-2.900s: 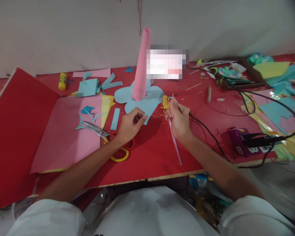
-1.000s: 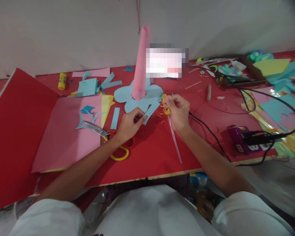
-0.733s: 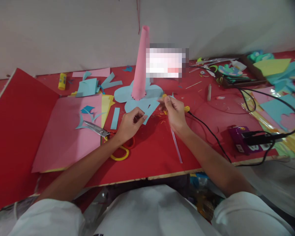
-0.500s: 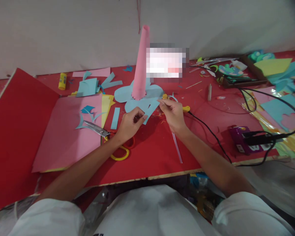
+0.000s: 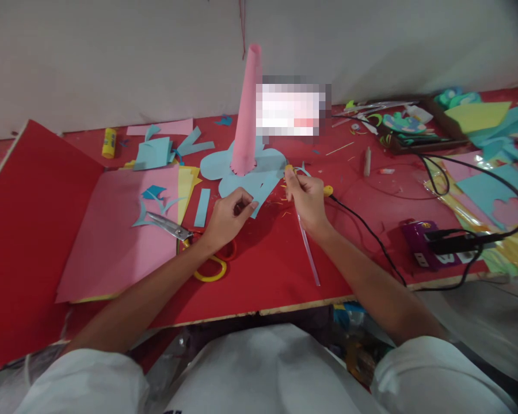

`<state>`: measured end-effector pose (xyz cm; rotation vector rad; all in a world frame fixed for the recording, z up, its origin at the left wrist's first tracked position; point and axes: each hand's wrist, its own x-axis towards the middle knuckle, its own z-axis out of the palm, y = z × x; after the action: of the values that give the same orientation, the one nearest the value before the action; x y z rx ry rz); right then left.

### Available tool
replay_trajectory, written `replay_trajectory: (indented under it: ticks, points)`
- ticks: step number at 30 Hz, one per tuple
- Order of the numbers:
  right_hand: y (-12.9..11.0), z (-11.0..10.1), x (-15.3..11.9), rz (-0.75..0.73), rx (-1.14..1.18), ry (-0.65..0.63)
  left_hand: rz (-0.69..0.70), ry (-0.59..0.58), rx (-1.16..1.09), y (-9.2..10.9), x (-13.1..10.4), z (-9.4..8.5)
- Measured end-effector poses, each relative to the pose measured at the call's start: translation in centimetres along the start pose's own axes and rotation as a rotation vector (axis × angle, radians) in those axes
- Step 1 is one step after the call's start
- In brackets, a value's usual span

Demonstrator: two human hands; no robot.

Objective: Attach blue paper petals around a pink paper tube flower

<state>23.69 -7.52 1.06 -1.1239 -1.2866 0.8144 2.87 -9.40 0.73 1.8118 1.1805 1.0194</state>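
A tall pink paper cone (image 5: 246,115) stands upright on a blue petal-shaped paper base (image 5: 213,165). In front of the base, my left hand (image 5: 232,216) is curled, thumb and fingertips close together at the lower edge of the blue paper; what it pinches, if anything, is too small to tell. My right hand (image 5: 305,196) is closed at the base's right side, its fingertips by the yellow tip of a glue gun (image 5: 328,191) that lies mostly hidden behind it. Whatever is between those fingers cannot be made out. A clear glue stick (image 5: 309,253) extends below this hand.
Scissors (image 5: 172,227) with red and yellow handles lie beside pink sheets (image 5: 121,241) at left. A yellow glue tube (image 5: 109,143) stands behind. A purple box (image 5: 423,244) with black cables and a dark tray (image 5: 453,127) are at right.
My right hand has shifted slightly right, away from the blue paper, and its fingers have turned toward the yellow tip. My left hand has stayed in place.
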Motion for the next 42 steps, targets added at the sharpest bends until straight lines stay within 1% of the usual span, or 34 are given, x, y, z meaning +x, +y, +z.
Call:
replay_trajectory:
  ticks: [7, 10, 12, 18, 22, 26, 29, 32, 36, 39, 42]
  points:
    - [0.5, 0.4, -0.1, 0.103, 0.177, -0.084, 0.001, 0.006, 0.003, 0.3, 0.1, 0.0]
    - [0.4, 0.8, -0.5, 0.084, 0.157, -0.143, 0.008, -0.013, 0.004, 0.3, 0.1, 0.0]
    - [0.3, 1.0, -0.8, 0.069, 0.131, -0.159, 0.009, -0.032, 0.019, 0.3, 0.0, 0.1]
    - [0.5, 1.2, -1.1, 0.042, 0.148, -0.066, 0.025, -0.055, 0.042, 0.5, 0.1, 0.1]
    - [0.0, 1.0, -1.0, -0.003, 0.126, -0.005, 0.032, -0.064, 0.03, 0.5, 0.1, 0.1]
    - [-0.4, 0.0, -0.1, -0.052, 0.164, 0.124, 0.015, -0.056, 0.028, 0.5, 0.1, 0.0]
    - [-0.4, -0.9, 0.7, -0.086, 0.226, 0.175, 0.005, -0.041, 0.023, 0.5, 0.0, 0.0]
    - [-0.3, -1.0, 0.8, -0.071, 0.253, 0.152, 0.001, -0.023, 0.009, 0.5, 0.0, -0.1]
    - [-0.4, -0.3, -0.1, -0.015, 0.157, 0.102, -0.012, -0.02, 0.011, 0.2, 0.0, 0.0]
    - [-0.7, 0.2, -0.5, -0.053, 0.111, 0.041, -0.016, -0.024, 0.002, 0.1, -0.1, 0.0]
    - [-1.1, 0.3, -0.5, -0.072, 0.128, -0.025, -0.009, -0.021, 0.001, 0.2, -0.1, 0.0]
